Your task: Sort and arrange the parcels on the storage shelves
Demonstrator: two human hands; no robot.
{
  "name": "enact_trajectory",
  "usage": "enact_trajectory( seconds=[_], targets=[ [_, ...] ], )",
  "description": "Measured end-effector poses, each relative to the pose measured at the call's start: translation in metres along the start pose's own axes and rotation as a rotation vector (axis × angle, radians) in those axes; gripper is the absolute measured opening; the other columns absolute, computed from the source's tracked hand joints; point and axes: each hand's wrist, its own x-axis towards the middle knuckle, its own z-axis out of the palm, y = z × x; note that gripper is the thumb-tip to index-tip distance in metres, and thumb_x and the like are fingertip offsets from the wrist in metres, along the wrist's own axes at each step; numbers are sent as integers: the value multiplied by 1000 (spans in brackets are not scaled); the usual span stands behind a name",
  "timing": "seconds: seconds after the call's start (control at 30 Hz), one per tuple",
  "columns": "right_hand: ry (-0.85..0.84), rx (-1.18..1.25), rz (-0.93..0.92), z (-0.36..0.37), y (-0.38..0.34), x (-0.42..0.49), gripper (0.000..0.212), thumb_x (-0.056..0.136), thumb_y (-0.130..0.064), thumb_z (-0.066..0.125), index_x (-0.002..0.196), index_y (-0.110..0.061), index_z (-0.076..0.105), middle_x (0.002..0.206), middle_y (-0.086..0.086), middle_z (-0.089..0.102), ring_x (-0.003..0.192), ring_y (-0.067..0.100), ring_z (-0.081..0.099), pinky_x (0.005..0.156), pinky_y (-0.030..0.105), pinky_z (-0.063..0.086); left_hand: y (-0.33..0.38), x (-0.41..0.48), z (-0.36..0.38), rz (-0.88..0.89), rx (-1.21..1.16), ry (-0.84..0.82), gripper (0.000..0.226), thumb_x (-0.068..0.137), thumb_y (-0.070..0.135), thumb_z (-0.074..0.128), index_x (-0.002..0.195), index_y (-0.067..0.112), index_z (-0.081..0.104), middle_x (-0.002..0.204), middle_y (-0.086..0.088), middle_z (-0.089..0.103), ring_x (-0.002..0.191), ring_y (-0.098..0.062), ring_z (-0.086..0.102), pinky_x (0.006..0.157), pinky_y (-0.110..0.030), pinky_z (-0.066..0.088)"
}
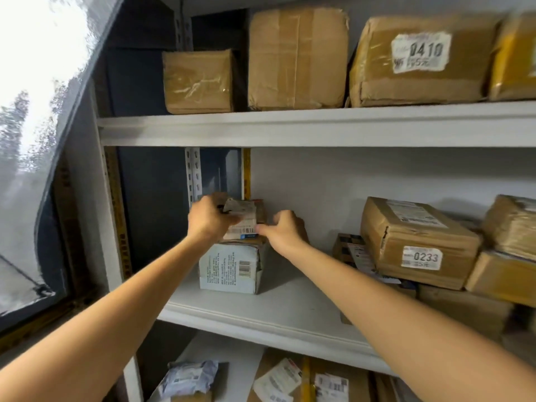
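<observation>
Window (37, 82) glare left; edges blurred, warped

"0410", big digits, on the white sticker (421, 52) of the upper brown parcel (417, 82), upper shelf (290, 127), right. "0233" on the sticker (422, 257) of the middle brown parcel (406, 233), middle shelf (290, 303), right. Lines under both numbers are blurred. Small box (243, 221) and grey box (229, 268), left: barcodes, print unreadable.

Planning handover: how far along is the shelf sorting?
Looks done: brown taped cardboard parcels stand in a row on the top shelf. In hand: left hand and right hand hold a small white-labelled parcel atop a white printed box. Left: the tilted brown parcel heap on the right and loose packets below.
</observation>
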Motion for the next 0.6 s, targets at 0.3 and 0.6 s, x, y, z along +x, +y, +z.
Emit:
enact_trajectory(
  seconds=[0.3,0.6],
  targets=[
    [72,-419,-115,-115,42,-63,36,81,-31,68,108,-11,56,109,9,59,99,28,58,83,43,53,82,-39,68,183,-44,-215,49,68,12,86,114,12,69,112,-10,69,99,-21,66,92,-33,53],
    [310,-540,52,-228,96,-104,36,84,-25,70,115,-14,55,113,3,59,100,18,56,80,34,51,133,-77,128,322,111,-421,60,71,21,85,126,18,61,120,-8,64,102,-24,64,93,-35,52]
  ],
)
